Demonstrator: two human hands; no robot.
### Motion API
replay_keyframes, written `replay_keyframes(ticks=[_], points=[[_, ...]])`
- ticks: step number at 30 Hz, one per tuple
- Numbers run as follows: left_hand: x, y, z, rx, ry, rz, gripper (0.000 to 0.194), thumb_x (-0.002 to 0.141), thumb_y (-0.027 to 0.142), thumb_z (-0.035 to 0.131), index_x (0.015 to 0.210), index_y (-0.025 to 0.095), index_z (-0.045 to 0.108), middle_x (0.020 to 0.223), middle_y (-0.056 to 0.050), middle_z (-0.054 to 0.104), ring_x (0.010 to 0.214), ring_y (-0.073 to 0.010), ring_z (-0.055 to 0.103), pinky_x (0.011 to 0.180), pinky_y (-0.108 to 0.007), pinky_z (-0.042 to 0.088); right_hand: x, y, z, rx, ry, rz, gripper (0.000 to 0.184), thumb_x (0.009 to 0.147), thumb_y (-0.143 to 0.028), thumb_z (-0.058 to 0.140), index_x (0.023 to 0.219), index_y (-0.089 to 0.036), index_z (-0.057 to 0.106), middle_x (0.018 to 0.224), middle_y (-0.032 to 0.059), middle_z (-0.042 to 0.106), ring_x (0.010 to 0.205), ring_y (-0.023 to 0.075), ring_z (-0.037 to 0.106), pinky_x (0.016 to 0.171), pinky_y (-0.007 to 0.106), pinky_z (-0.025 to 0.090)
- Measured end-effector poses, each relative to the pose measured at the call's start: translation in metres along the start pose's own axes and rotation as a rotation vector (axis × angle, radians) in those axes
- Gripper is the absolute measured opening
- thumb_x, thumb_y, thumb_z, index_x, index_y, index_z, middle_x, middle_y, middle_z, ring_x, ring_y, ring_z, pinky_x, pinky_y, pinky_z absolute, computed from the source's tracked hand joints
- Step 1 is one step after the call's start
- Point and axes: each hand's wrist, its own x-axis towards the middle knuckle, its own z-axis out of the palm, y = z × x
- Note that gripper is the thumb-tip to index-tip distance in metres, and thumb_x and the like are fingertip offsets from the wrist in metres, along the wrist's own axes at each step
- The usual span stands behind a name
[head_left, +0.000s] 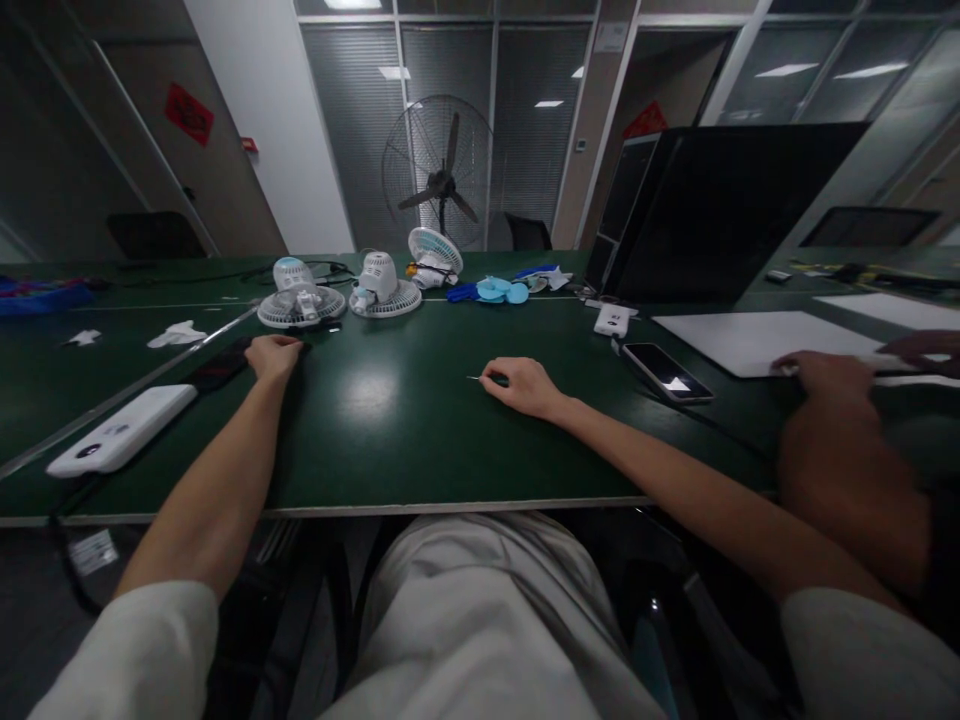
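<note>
And at the near left, a white device (pixel 124 430) is laid flat, its cable dropped past the green tabletop's (pixel 420 450) edge. Over to the right hand (pixel 521 387): a thin sliver (pixel 472 378) is pinched between thumb and forefinger, just above or against the tabletop, its tip pointed leftward, presumably so that it can be seen and steered. By the left hand (pixel 274 355), fingers are bunched narrow beside a dark flat object (pixel 221 365); whether anything is gripped cannot be told. On the right, a white sheet (pixel 750 340) is touched by a co-worker's hand (pixel 825 370). Farther back, two small fans (pixel 300 305) are rested grille-down, likely for steadiness. At far left, a blue tray (pixel 45 303) is filled with coloured bits, too blurred to be named.
</note>
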Motion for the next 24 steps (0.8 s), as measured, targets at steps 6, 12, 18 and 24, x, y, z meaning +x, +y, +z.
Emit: replay_keyframes(ticks=[6,12,18,24], points=[[0.001,-0.002,-0.001,-0.064,-0.022,0.007,0.020,0.081,0.019,0.084,0.099,0.010,0.080,0.093,-0.009,0.077,0.105,-0.0216,0.067,0.108,-0.031,0.047,0.000,0.004,0.000,0.007,-0.011,0.004,0.022,0.105,-0.036,0.060,0.106,-0.019,0.075,0.102,0.0067,0.076,0.087,0.0206,0.069,0.077,0.033,0.051],[0.000,-0.002,0.003,-0.042,0.022,0.058,0.019,0.079,0.018,0.082,0.095,0.009,0.080,0.090,-0.013,0.076,0.113,-0.0315,0.066,0.112,-0.044,0.048,-0.001,0.004,0.001,0.004,-0.014,0.009,0.023,0.105,-0.037,0.060,0.107,-0.019,0.075,0.102,0.0070,0.076,0.088,0.0209,0.069,0.077,0.034,0.052],[-0.002,-0.005,0.001,0.053,0.047,0.070,0.023,0.082,0.013,0.073,0.104,0.008,0.079,0.105,-0.016,0.074,0.113,-0.0312,0.065,0.110,-0.045,0.050,-0.001,0.003,0.000,0.007,-0.024,0.000,0.023,0.105,-0.037,0.060,0.108,-0.020,0.075,0.103,0.0076,0.075,0.089,0.0220,0.069,0.077,0.034,0.052],[0.010,-0.018,-0.016,0.079,0.080,-0.058,0.031,0.086,0.015,0.070,0.115,0.004,0.076,0.120,-0.021,0.070,0.121,-0.0318,0.061,0.112,-0.046,0.047,-0.002,0.004,-0.001,-0.014,-0.024,0.006,0.023,0.105,-0.037,0.060,0.107,-0.020,0.075,0.102,0.0070,0.076,0.088,0.0209,0.069,0.076,0.032,0.049]])
